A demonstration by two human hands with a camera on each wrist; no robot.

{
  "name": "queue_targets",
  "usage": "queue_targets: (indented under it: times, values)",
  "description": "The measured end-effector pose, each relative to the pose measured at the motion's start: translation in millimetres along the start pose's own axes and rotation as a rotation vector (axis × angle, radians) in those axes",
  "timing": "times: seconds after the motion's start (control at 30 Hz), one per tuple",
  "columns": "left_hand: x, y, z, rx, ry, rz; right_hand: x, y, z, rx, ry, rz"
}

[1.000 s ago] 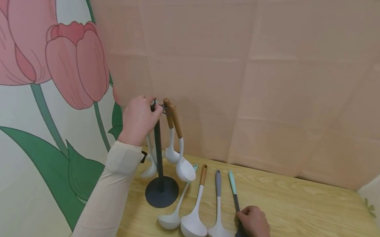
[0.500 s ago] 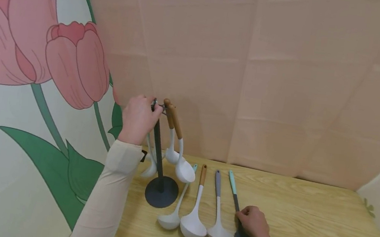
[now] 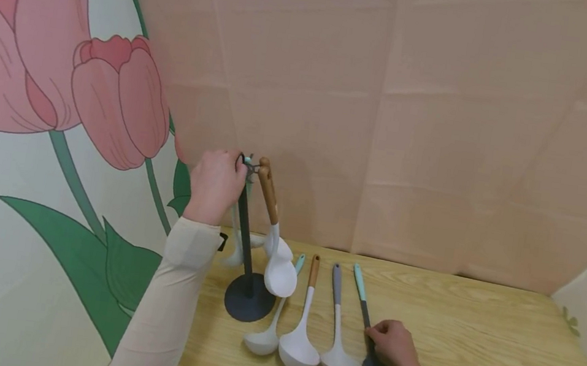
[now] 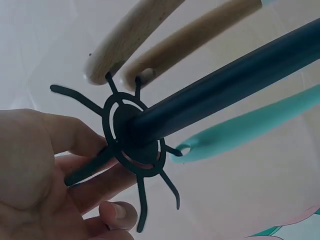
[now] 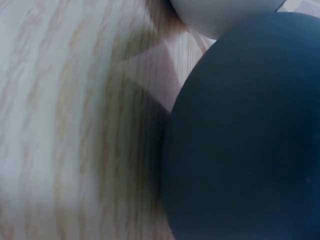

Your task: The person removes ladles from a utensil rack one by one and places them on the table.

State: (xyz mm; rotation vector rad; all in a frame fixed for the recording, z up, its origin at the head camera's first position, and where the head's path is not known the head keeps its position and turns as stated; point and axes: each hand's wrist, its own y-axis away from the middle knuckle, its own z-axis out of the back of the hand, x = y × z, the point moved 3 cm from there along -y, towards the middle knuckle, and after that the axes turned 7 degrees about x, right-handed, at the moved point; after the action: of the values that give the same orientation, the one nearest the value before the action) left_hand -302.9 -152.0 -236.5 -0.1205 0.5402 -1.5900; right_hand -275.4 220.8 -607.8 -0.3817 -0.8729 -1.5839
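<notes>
My left hand [image 3: 215,186] holds the hook ring at the top of a dark utensil stand [image 3: 245,232]. In the left wrist view, its fingers bend behind the ring and hooks [image 4: 142,202]. Two wooden-handled white ladles [image 3: 281,277] hang on neighbouring hooks, overlapping in the head view. A teal-handled utensil [image 4: 235,132] hangs from another hook, partly behind the post. On the table my right hand [image 3: 396,346] pinches the lower handle of a black ladle with a teal grip [image 3: 361,281]. Its dark bowl [image 5: 245,135] fills much of the right wrist view.
Left of the black ladle lie a grey-handled ladle [image 3: 341,362], a wooden-handled ladle [image 3: 299,351] and a teal-handled ladle [image 3: 263,341], side by side on the wooden table [image 3: 499,352]. A pink cloth [image 3: 472,138] hangs behind; a tulip-painted wall [image 3: 115,98] stands at left.
The ring has turned under my left hand. The hanging wooden-handled ladles have swung round towards the front right, and a teal handle now shows behind the post. My right hand stays nearly still.
</notes>
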Motion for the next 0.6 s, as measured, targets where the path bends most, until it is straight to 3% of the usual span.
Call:
queue_targets:
  times: [0.13,0.37,0.6]
  values:
    - [-1.2,-0.1,1.1,-0.008,-0.003,0.002,0.4,-0.3,2.1,0.010,-0.011,0.000]
    - [-2.0,0.0,3.3,0.032,-0.007,0.037,2.5,1.2,4.3,0.021,-0.037,0.003]
    - [-1.8,0.0,2.1,0.065,-0.026,0.022,2.9,3.5,3.8,0.027,-0.041,0.018]
